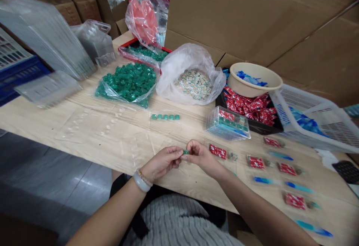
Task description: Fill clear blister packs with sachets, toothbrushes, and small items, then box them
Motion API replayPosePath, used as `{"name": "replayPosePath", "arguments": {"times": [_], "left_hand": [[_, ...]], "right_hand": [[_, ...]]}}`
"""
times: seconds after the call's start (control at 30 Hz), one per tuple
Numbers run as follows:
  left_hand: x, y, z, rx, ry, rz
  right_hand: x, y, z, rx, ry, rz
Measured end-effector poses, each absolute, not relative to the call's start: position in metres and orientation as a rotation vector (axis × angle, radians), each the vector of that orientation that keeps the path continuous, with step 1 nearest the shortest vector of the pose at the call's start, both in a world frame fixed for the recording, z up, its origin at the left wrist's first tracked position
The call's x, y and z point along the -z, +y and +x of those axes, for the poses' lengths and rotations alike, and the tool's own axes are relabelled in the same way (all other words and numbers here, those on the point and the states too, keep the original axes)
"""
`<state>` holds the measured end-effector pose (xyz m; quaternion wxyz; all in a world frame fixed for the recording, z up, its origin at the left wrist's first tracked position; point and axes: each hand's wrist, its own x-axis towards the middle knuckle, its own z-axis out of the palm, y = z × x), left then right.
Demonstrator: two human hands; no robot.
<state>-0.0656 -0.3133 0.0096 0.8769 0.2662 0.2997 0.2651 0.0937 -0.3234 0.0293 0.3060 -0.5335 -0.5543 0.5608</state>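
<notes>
My left hand and my right hand meet above the near edge of the wooden table. Both pinch one small green wrapped piece between their fingertips. A pale bangle sits on my left wrist. A short row of green pieces lies in a clear tray further back. Just right of my right hand lies a red packet in a clear tray.
A bag of green pieces, a white bag of pale sweets, a black tray of red packets, a beige bowl and a white basket stand behind. A filled clear box sits centre-right. Stacked clear trays rise at left.
</notes>
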Motion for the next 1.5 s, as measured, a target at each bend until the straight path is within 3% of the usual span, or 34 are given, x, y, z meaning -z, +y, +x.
{"name": "replayPosePath", "arguments": {"times": [0.17, 0.43, 0.67, 0.9, 1.13, 1.5], "left_hand": [[-0.009, -0.316, -0.064, -0.559, 0.669, 0.433], [-0.005, -0.313, -0.076, -0.734, 0.984, 0.568], [0.003, -0.316, -0.081, -0.729, 0.994, 0.589], [0.006, -0.315, -0.087, -0.677, 0.743, 0.307], [0.002, -0.313, -0.086, -0.645, 0.673, 0.296], [-0.005, -0.304, -0.076, -0.668, 0.964, 0.833]], "right_hand": [[-0.037, -0.334, 0.093, -0.726, -2.04, -1.403], [-0.022, -0.329, 0.102, -0.552, -2.001, -1.668], [0.006, -0.326, 0.084, -0.201, -2.335, -1.852], [-0.004, -0.327, 0.08, -0.145, -2.323, -1.796], [-0.024, -0.32, 0.07, -0.392, -2.42, -1.42], [-0.027, -0.297, 0.082, -0.05, -2.481, -1.5]]}}
